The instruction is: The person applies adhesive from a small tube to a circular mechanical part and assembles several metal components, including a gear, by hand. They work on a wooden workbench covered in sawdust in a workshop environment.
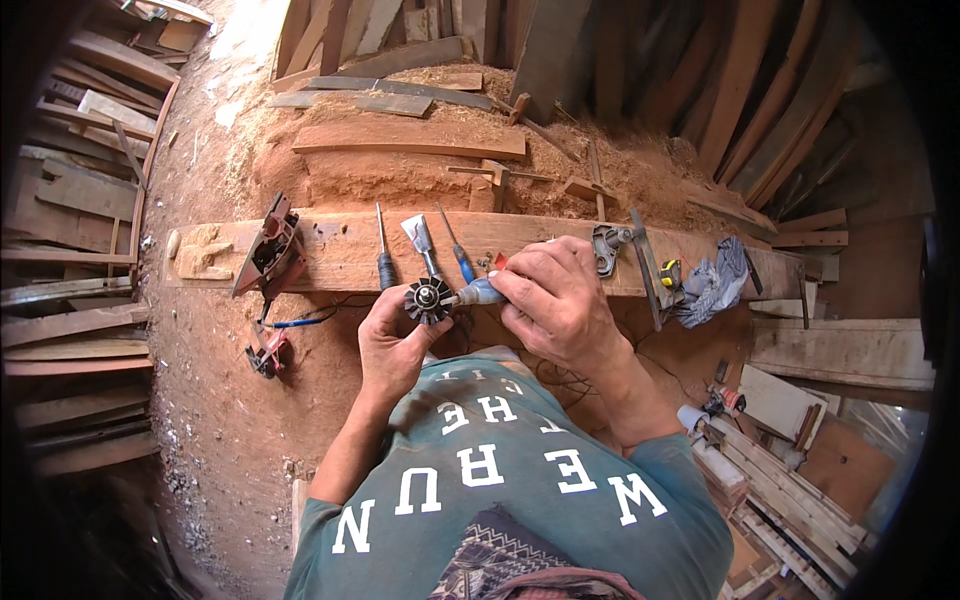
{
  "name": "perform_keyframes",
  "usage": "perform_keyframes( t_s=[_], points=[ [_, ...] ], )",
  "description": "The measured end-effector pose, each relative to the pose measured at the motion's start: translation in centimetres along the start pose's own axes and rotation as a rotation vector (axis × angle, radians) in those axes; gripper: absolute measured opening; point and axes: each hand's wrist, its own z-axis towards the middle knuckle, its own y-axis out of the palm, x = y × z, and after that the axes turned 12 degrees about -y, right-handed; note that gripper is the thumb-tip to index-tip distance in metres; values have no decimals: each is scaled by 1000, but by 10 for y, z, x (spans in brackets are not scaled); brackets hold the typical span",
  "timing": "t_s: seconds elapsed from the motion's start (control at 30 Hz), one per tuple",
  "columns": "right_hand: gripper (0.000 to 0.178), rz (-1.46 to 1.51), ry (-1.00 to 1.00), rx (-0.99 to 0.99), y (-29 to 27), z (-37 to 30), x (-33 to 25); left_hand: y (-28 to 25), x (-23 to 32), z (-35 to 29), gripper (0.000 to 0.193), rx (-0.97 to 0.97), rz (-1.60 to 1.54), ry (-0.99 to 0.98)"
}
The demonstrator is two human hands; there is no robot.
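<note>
A black finned fan wheel with a metal shaft in its centre is gripped in my left hand, the fingers wrapped round its side. My right hand pinches a small bluish-grey bottle, its narrow pale tip pointing left and close to the fan's hub. Whether the tip touches the hub I cannot tell. Just beyond my hands on the wooden beam lie a dark-handled screwdriver, a broad flat-bladed tool and a blue-handled screwdriver. A small red piece shows beside my right fingers.
On the beam's left stands a red power tool body; a smaller red part lies below it. To the right are a grey metal housing, a long metal strip, a yellow tape measure and a crumpled cloth. Planks lean behind.
</note>
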Motion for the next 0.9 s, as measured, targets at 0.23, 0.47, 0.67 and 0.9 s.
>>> perform_keyframes(
  t_s=[0.23,0.47,0.67,0.9],
  points=[
    [26,-90,-65,-83,0,20,-17,-9,4,-8,42,36,63,99],
    [21,-149,-86,-135,0,25,-26,-12,7,-13,41,37,46,106],
    [21,-176,-96,-150,-2,25,-29,-12,7,-15,40,33,37,92],
    [19,-185,-113,-154,-6,24,-31,-8,6,-16,40,13,-2,77]
  ],
)
